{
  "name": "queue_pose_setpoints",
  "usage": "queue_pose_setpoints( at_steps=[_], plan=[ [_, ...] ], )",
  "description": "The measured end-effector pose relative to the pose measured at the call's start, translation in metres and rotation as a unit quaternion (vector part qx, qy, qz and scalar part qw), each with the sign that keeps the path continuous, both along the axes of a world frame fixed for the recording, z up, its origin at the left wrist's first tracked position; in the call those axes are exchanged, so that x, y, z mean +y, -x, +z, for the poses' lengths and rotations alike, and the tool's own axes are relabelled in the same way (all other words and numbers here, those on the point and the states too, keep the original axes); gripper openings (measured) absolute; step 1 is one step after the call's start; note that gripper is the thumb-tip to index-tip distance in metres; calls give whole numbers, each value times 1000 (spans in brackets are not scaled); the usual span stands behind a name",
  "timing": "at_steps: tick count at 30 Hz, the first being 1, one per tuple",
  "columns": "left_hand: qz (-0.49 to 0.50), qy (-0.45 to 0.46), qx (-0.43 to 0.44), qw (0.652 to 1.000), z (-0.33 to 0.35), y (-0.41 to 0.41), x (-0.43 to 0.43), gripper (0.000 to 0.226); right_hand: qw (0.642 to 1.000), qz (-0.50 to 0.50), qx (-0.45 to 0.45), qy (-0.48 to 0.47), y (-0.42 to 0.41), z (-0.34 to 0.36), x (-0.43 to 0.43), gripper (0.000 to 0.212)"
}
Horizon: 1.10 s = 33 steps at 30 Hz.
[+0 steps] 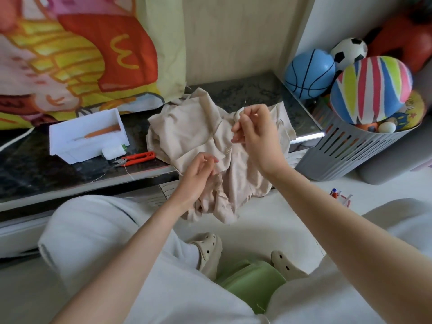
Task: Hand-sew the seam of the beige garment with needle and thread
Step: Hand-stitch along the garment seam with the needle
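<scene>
The beige garment (187,134) lies crumpled on the near edge of the dark marbled bench (42,169), with its lower part spilling over the edge and hanging toward the person's knees. The left hand (198,176) is at the bench edge, its grip closed in a pinch on a fold of the cloth beside a seam line. The right hand (254,134) is raised above the middle of the garment with its fingers curled; its grip pinches a thin needle (244,105) that points upward from the fingertips. A pale rounded cap sits on one fingertip by the needle, though I cannot tell what it is. The thread itself is too fine to follow.

On the bench to the left of the garment lie orange thread snips (138,158), a white spool (113,152) just beside them and a white box (86,134) with an orange tool in it. A brightly printed blanket (70,54) hangs behind the box. To the right of the bench stands a grey slotted basket (350,148) heaped with balls, among them a blue one (308,73) and a striped one (371,90). Below, between the person's beige clogs (210,251), is a green stool (252,281).
</scene>
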<state>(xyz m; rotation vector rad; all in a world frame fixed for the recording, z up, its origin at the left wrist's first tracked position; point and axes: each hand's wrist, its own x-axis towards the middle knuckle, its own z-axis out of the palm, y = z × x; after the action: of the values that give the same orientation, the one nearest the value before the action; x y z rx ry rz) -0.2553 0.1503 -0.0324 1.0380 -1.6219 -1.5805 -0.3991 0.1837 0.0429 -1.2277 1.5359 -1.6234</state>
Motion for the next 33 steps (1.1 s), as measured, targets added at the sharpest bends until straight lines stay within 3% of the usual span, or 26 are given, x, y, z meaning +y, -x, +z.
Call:
queue_pose_setpoints(
  at_steps=[4, 8, 10, 13, 16, 19, 21, 26, 29, 33],
  plan=[
    [-37, 85, -15, 996, 36, -3, -21, 16, 1000, -18, -16, 6, 8, 18, -25, 22],
    [-94, 216, -94, 967, 66, -8, -48, 39, 1000, -10, -26, 11, 14, 38, -49, 21],
    [-121, 279, -175, 936, 82, -8, -61, 48, 1000, 2, -25, 11, 15, 47, -62, 19],
    [-138, 391, -283, 865, 107, -6, -76, 42, 1000, 16, -18, 9, 15, 58, -79, 20],
    [-132, 443, -313, 830, 123, -3, -92, 40, 999, 15, -27, 13, 17, 68, -97, 21],
    [-147, 517, -335, 773, 134, 0, -108, 19, 999, 23, -45, 6, 18, 78, -112, 21],
    [-145, 543, -336, 756, 142, 0, -117, 11, 998, 36, -46, -9, 19, 81, -122, 21],
    [-158, 519, -289, 789, 158, -5, -135, 13, 993, 68, -76, -52, 17, 76, -139, 18],
    [-180, 441, -216, 852, 163, -3, -137, 18, 990, 70, -93, -77, 9, 65, -143, 18],
    [-167, 268, -101, 944, 157, -3, -136, 13, 981, 57, -159, -98, -4, 44, -139, 10]
  ],
)
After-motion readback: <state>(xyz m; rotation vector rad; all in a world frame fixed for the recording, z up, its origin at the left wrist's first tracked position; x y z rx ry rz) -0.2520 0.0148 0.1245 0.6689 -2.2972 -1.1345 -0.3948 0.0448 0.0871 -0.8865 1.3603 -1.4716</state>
